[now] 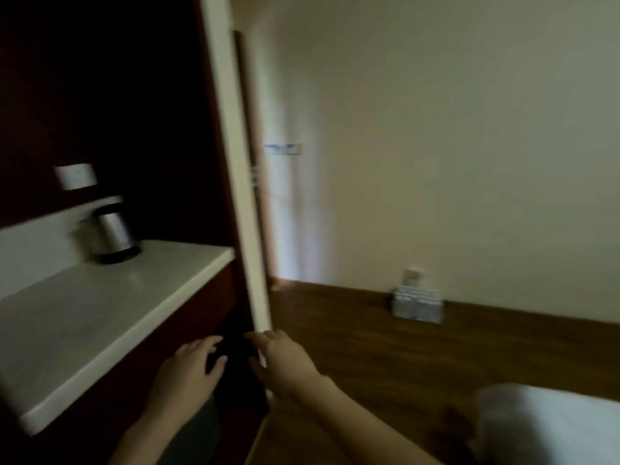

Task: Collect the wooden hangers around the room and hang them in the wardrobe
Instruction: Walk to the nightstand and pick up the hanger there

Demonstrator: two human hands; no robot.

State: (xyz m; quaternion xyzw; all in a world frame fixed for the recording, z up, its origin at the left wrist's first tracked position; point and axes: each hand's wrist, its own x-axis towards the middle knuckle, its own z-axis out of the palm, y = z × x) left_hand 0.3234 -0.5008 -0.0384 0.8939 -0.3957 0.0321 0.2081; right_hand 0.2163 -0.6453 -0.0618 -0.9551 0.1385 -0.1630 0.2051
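No wooden hanger shows in this blurred head view. My left hand [188, 367] and my right hand [285, 360] are stretched forward side by side, low in the frame, fingers spread and holding nothing. They hover in front of a dark gap [235, 357] beside the lower end of a white vertical panel edge [235, 162], my right fingertips close to its bottom. The dark cabinet interior [100, 78] fills the upper left; whether it is the wardrobe I cannot tell.
A white countertop [84, 313] juts out at left with a steel kettle [110, 229] on it and a wall socket [75, 176] above. Wooden floor [402, 347] spreads right, a small white rack [416, 305] by the wall, a white bed corner [553, 427] bottom right.
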